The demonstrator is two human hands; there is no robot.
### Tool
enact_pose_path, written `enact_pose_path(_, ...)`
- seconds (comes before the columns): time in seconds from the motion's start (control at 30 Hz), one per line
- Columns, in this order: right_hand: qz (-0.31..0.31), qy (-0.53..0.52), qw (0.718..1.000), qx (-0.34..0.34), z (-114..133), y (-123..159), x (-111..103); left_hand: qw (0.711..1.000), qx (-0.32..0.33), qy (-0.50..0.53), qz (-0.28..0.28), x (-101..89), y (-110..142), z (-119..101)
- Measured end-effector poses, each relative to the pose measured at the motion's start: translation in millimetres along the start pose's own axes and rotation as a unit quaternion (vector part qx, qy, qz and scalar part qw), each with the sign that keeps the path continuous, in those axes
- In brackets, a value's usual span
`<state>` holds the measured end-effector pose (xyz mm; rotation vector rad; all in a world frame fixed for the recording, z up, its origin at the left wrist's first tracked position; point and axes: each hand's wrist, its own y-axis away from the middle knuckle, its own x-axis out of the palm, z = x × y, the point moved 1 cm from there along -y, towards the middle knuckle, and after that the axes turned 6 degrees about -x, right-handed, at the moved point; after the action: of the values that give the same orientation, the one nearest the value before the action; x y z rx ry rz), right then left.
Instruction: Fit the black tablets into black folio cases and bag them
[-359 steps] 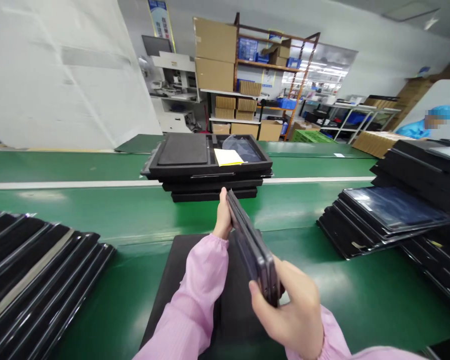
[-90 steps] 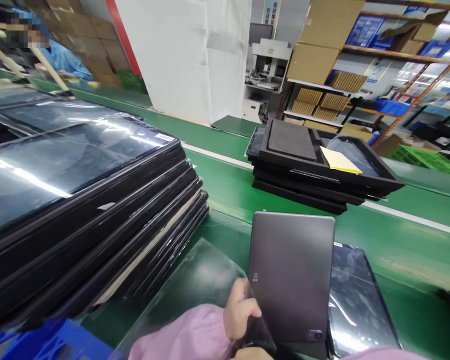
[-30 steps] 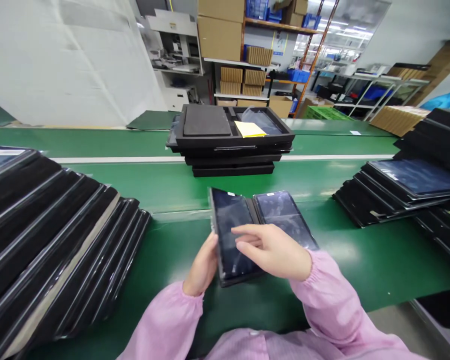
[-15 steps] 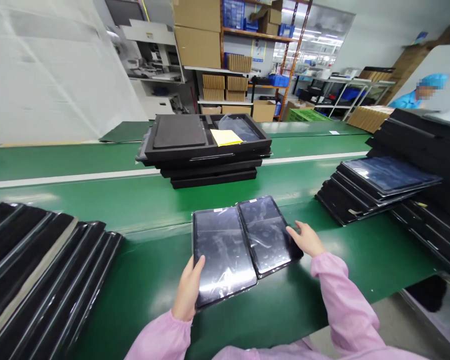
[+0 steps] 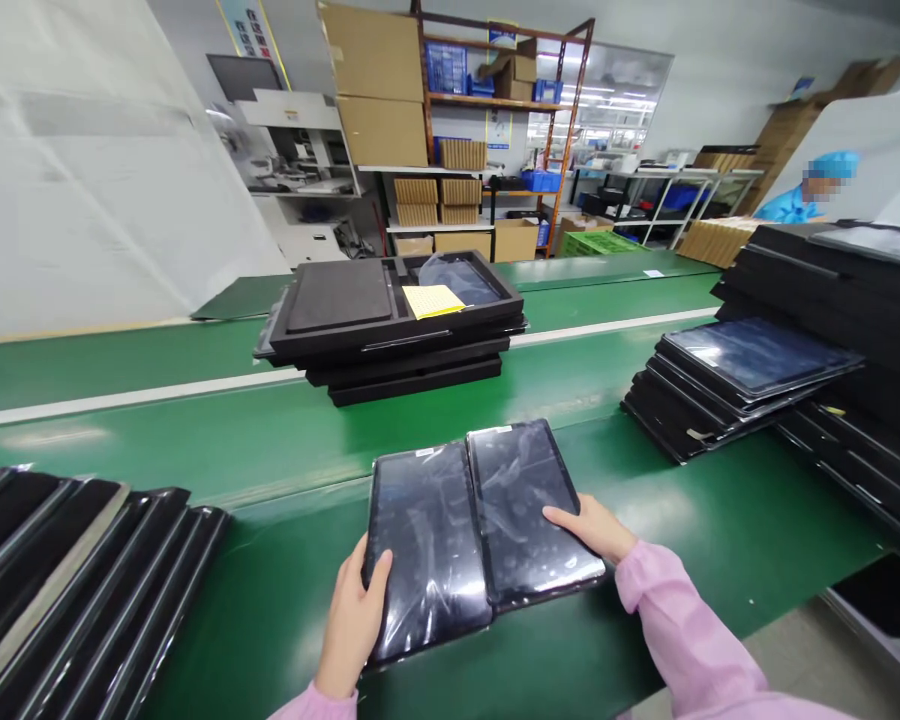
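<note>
Two dark, glossy tablet-like screens in clear film lie side by side in front of me on the green bench. My left hand (image 5: 356, 605) grips the left edge of the left screen (image 5: 427, 550), thumb on its face and fingers hidden beyond the edge. At the right edge of the right screen (image 5: 529, 510), my right hand (image 5: 596, 525) has its thumb over the glass, with the other fingers out of sight at the side or underneath. A small white label sits at the top of each screen. Their inner edges touch or nearly touch.
Black foam trays (image 5: 390, 340) with a yellow paper (image 5: 433, 300) stand behind the screens. A fanned row of black film-wrapped pieces (image 5: 82, 590) lies left. Stacked screens (image 5: 757, 355) and tall black stacks (image 5: 817, 270) stand right. A person in a blue cap (image 5: 802, 195) is at the far right.
My right hand has closed onto the right screen, its thumb now over the glass. The camera view has shifted, and both screens appear lower in the picture.
</note>
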<state>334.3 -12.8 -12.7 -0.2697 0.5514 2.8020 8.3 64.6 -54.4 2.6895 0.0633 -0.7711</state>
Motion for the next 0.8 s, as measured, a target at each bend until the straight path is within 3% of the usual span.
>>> enact_pose_path(0.1,0.004,-0.034,0.999,0.014,-6,5,-4,0.999,-0.025,0.020,0.043,-2.0,0,-8)
enact_pose_path(0.3,-0.031,-0.130,0.991,0.027,-22,20,-21,0.998,-0.043,0.017,0.044,6.7,6,-10)
enact_pose_path(0.5,-0.058,-0.166,0.984,0.021,-30,45,-48,0.998,0.003,0.044,0.043,32.6,9,-4)
enact_pose_path(0.7,0.003,-0.149,0.989,-0.004,-23,24,-3,0.988,0.002,0.067,0.141,63.8,11,-19)
enact_pose_path(0.8,0.031,-0.112,0.993,-0.028,-14,12,14,0.983,-0.015,0.091,0.156,70.3,11,-16)
